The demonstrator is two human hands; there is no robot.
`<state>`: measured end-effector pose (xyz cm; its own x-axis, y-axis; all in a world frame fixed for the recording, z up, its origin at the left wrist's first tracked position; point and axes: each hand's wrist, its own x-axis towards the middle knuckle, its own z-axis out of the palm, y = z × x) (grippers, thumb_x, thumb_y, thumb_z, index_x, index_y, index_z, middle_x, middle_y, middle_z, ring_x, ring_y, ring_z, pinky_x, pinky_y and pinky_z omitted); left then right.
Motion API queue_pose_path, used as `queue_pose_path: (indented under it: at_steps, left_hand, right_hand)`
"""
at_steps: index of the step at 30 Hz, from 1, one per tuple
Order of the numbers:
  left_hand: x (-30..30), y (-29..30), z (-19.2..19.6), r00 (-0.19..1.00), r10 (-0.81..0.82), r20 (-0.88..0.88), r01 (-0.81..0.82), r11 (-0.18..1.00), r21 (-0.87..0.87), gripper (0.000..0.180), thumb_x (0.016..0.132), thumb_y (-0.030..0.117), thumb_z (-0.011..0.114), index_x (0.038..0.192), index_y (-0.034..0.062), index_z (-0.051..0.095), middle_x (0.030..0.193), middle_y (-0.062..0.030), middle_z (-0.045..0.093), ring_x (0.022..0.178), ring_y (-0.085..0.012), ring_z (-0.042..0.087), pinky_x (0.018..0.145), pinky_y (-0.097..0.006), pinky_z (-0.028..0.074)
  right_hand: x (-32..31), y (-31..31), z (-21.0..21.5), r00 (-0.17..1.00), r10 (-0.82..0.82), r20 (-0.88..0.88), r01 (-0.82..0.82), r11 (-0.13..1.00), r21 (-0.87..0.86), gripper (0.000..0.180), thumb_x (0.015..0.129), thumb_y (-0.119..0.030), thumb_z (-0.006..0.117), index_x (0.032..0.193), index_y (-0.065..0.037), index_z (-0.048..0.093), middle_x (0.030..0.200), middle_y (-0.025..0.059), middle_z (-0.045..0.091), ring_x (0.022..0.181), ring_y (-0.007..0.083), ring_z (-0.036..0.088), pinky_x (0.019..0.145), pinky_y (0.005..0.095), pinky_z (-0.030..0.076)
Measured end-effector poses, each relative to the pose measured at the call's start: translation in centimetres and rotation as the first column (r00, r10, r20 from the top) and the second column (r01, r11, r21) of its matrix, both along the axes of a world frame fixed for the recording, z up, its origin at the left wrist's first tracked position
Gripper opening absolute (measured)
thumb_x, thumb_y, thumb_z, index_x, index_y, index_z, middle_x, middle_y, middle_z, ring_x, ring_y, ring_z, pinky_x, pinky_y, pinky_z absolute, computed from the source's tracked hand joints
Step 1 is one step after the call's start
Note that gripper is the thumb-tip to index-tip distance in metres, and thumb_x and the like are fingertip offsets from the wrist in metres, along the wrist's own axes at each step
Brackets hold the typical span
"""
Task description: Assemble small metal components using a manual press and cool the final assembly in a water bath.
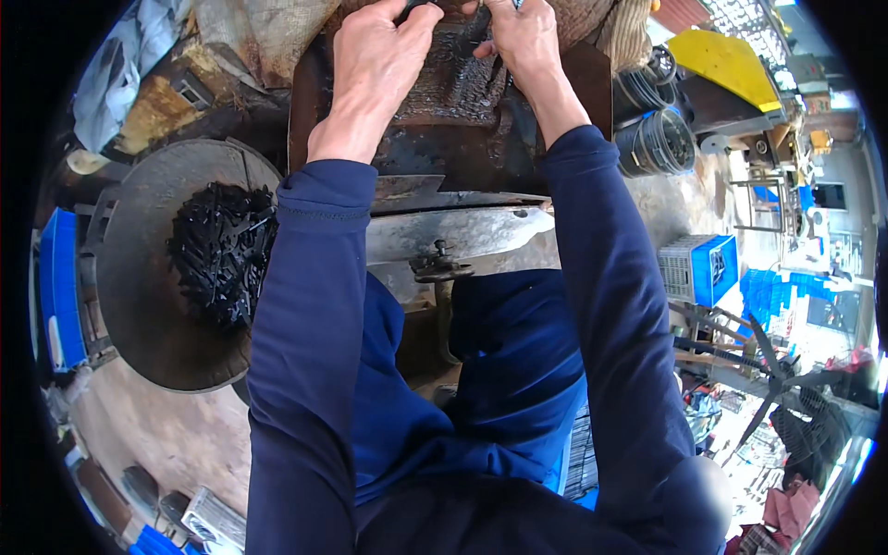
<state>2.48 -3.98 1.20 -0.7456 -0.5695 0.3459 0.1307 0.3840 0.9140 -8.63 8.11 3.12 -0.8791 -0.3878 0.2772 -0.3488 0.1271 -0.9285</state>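
Observation:
Both hands reach to the upper edge of the head view, over a dark, oily, wet-looking machine bed [450, 102]. My left hand [381, 60] is closed, thumb and fingers pressed together on a small dark piece that the frame edge cuts off. My right hand [525, 39] is closed too, its fingers curled around something thin that I cannot make out at the top edge. Left of my arms, a wide round pan [139, 305] holds a heap of small black metal parts [222, 250]. Below the bed sits a pale, worn metal guard [453, 233] with a small handwheel [441, 268].
Stained cloth [264, 32] drapes over the far left. Black buckets [659, 143] and a yellow panel [726, 69] stand far right. A blue-and-white crate [698, 268] and a black fan [782, 379] are at right. A blue bin [60, 287] lies beyond the pan.

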Motion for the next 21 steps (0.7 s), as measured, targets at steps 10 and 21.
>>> queue_pose_path:
  at_steps: [10,21]
  left_hand:
    - [0.3,0.2,-0.3,0.995,-0.073,0.066,0.067,0.994,0.090,0.027,0.095,0.031,0.062,0.108,0.0108,0.075,0.079,0.0060,0.058,0.064,-0.0032,0.042,0.057,-0.023,0.035]
    - [1.4,0.7,1.8,0.996,-0.081,0.024,0.079,0.994,0.076,0.028,0.094,0.031,0.064,0.109,0.0104,0.075,0.079,0.0061,0.058,0.063,-0.0029,0.042,0.057,-0.023,0.035]
  right_hand:
    - [0.3,0.5,0.2,1.000,0.026,-0.010,-0.026,1.000,-0.004,0.042,0.097,-0.039,0.061,0.108,0.001,0.061,0.082,0.0099,0.066,0.054,0.0168,0.059,0.043,0.0298,0.049]
    - [-0.5,0.4,-0.2,0.999,0.035,-0.011,-0.036,0.998,-0.055,0.043,0.096,-0.039,0.061,0.110,0.001,0.061,0.083,0.0094,0.066,0.057,0.0187,0.061,0.043,0.0308,0.050]
